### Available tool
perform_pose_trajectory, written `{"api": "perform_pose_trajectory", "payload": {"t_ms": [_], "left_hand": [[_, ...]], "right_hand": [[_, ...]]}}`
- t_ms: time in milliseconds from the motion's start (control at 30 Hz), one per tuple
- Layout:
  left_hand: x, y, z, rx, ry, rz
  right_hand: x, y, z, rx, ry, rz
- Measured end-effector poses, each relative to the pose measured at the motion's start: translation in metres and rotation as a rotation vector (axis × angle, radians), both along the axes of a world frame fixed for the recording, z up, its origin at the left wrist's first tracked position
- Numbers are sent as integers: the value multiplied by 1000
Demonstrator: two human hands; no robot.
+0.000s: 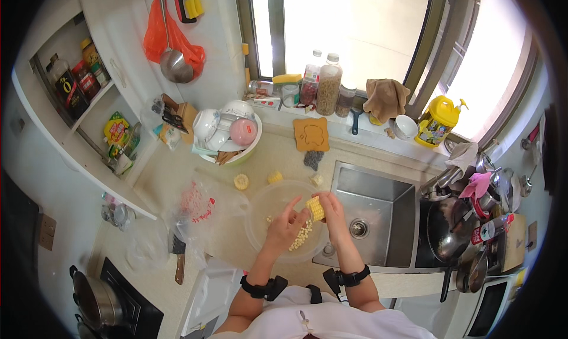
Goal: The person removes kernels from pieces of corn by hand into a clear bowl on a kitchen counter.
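Over a wide translucent plastic bowl (262, 246), my right hand (332, 211) holds a short piece of corn on the cob (315, 209). My left hand (286, 228) is at the cob's left side, its thumb at the kernels and its fingers spread. Loose corn kernels (301, 238) lie in the bowl under my hands. Behind the bowl, on the counter, are more cob pieces: one at the left (241, 182), one in the middle (275, 176) and a paler one (316, 179) at the right.
A steel sink (377, 206) adjoins the bowl's right side. To the left lie clear plastic bags (195, 206) and a cleaver (179, 254). A basin of dishes (255, 148) stands at the back left. Jars and bottles (329, 86) line the windowsill. An open cupboard door (84, 166) juts out at the left.
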State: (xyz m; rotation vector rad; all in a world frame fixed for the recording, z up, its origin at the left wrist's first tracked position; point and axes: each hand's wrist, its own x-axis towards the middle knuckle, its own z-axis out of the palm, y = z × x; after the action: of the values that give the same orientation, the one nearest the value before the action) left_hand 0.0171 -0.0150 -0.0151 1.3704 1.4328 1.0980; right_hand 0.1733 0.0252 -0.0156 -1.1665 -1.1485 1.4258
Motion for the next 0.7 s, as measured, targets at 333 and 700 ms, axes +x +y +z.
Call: {"api": "perform_pose_trajectory", "payload": {"t_ms": [333,700], "left_hand": [[4,4,-2,-110,-405,-245],[8,-1,-2,-39,-547,-264]], "right_hand": [[-10,-6,-1,105,30,54],[-11,-7,2,69,160,80]]}}
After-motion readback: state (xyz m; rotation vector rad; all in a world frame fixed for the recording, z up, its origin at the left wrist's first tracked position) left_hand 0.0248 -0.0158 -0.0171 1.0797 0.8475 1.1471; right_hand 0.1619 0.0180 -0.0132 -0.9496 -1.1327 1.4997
